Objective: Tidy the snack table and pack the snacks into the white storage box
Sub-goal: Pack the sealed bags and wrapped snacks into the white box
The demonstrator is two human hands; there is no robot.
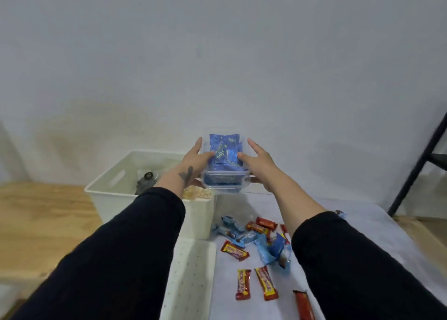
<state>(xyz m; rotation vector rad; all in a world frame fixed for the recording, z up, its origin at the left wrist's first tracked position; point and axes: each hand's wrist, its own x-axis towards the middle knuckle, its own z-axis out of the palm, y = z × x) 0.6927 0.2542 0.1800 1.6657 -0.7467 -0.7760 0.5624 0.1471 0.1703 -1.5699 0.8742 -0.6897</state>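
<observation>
Head view shows two hands holding up a clear plastic tub [225,183] full of shiny blue snack packs [223,155]. Left hand [194,161] and right hand [257,164] each clamp one side, over the white storage box [108,186]. Sleeves hide part of the box. Red candy bars [266,283] lie on the bench [362,222].
</observation>
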